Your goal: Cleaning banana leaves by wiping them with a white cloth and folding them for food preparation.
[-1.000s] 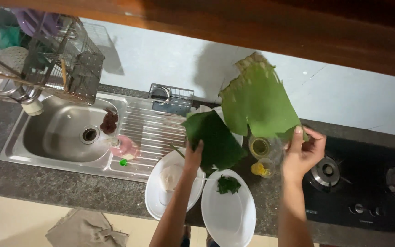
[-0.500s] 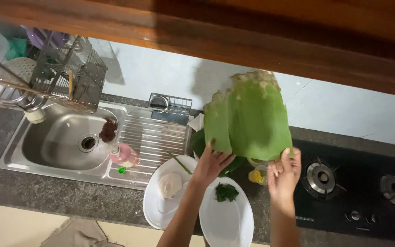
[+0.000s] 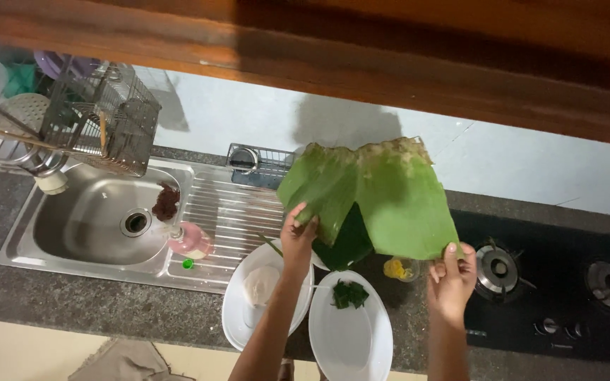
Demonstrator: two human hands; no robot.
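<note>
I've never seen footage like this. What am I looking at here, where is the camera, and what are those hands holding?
There is no machine here: a person wears a camera on the head, so you look down at their own two bare hands over a kitchen counter. The left hand and right hand hold up a large green leaf by its lower corners. Below lie two white oval plates: one with a pale lump, one with chopped greens. To the left is a steel sink with a pink bottle beside it; to the right, a gas stove.
</note>
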